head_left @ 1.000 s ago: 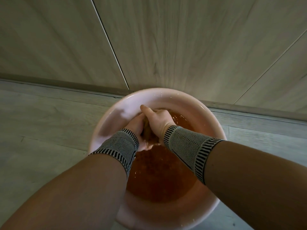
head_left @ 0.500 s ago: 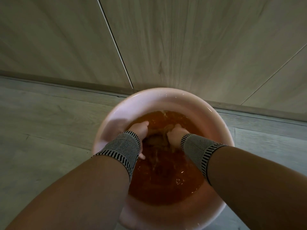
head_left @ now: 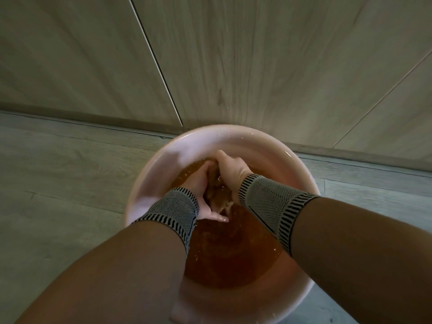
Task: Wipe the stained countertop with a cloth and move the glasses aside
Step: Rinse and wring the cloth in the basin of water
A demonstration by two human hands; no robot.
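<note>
Your left hand (head_left: 203, 183) and right hand (head_left: 230, 168) have lifted the cloth (head_left: 216, 195) from the basin (head_left: 163, 160), both gripping it (wringing, likely); wiping comes next.

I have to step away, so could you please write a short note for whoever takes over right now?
Left hand and right hand: both grip the wet cloth, bunched between them above the brownish water in the pink basin on the floor.
Done: the cloth is soaked.
Left: finish wringing, wipe the countertop, move the glasses; neither is in view.
</note>
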